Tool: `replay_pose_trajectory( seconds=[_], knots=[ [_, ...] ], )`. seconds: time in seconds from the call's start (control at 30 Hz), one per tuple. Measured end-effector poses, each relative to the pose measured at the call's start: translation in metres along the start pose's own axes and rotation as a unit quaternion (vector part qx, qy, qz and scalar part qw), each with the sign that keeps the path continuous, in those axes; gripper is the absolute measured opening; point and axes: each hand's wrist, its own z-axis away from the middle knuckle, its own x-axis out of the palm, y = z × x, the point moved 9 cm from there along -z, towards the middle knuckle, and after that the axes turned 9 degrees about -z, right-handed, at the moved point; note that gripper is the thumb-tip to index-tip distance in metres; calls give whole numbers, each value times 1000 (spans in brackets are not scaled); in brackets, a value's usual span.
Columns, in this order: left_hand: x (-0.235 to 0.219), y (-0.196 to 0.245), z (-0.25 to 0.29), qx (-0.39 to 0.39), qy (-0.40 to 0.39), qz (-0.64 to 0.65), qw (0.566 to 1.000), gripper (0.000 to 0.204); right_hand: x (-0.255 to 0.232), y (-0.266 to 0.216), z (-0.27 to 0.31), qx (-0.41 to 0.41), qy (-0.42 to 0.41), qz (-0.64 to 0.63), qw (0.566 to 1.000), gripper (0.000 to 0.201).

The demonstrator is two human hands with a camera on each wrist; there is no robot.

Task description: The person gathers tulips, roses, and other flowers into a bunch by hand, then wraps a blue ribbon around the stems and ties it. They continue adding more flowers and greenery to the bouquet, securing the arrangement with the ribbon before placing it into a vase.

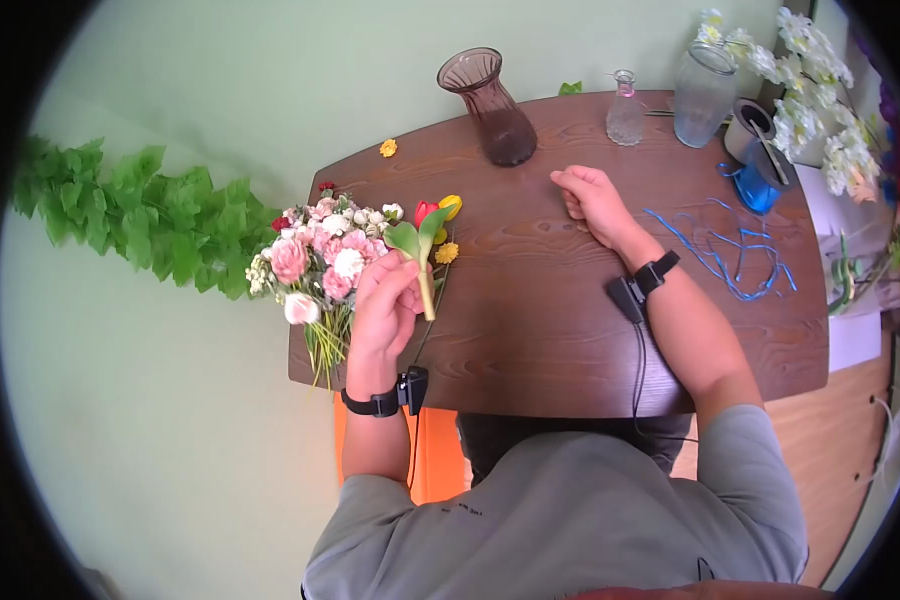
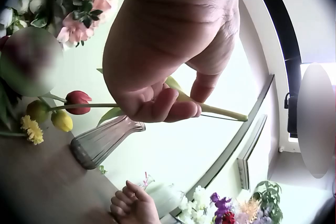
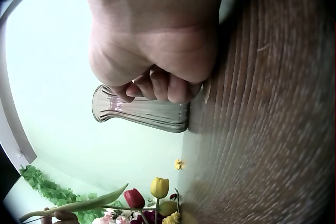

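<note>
My left hand pinches the thick pale-green stem of a leafy tulip between thumb and fingers, holding it upright over the left part of the table. Broad green leaves spread above the fingertips. Near these leaves are a red tulip and a yellow tulip; which bloom belongs to the held stem I cannot tell. Beside that hand lies a bouquet of pink and white flowers. My right hand rests on the tabletop, fingers loosely curled around nothing. Beyond it stands a purple-tinted ribbed glass vase.
On the dark wooden table, a small glass bottle and a clear jar stand at the back right. Tangled blue ribbon lies near a blue spool. Green leaf garland runs along the left wall.
</note>
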Motion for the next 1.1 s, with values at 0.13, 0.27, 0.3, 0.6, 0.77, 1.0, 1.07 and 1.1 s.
replay_pose_trajectory(
  seconds=[0.13, 0.27, 0.3, 0.6, 0.77, 1.0, 1.07, 1.1],
  knots=[
    [15, 15, 2, 41, -53, 17, 998, 13, 3, -3, 2, -6, -2, -2, 1000, 34],
    [4, -12, -8, 13, -43, -121, 992, 34, 3, -3, 2, -3, -5, -6, 1000, 34],
    [-3, -26, -13, -2, -69, -130, 989, 41, 3, -4, 3, -5, -6, -6, 1000, 34],
    [6, -63, -29, -71, -199, -211, 954, 38, 3, -3, 3, -3, -6, -3, 1000, 34],
    [12, -65, -40, -66, -229, -217, 947, 35, 3, -2, 1, -1, -9, 3, 1000, 33],
    [23, -73, -61, -40, -185, -227, 955, 35, 24, -2, 10, 6, -80, 25, 996, 21],
    [24, -83, -72, -15, -173, -224, 959, 33, 30, 2, 13, 34, -110, 14, 993, 19],
    [26, -87, -77, -3, -166, -222, 961, 33, 32, 5, 14, 50, -127, 18, 990, 19]
  ],
)
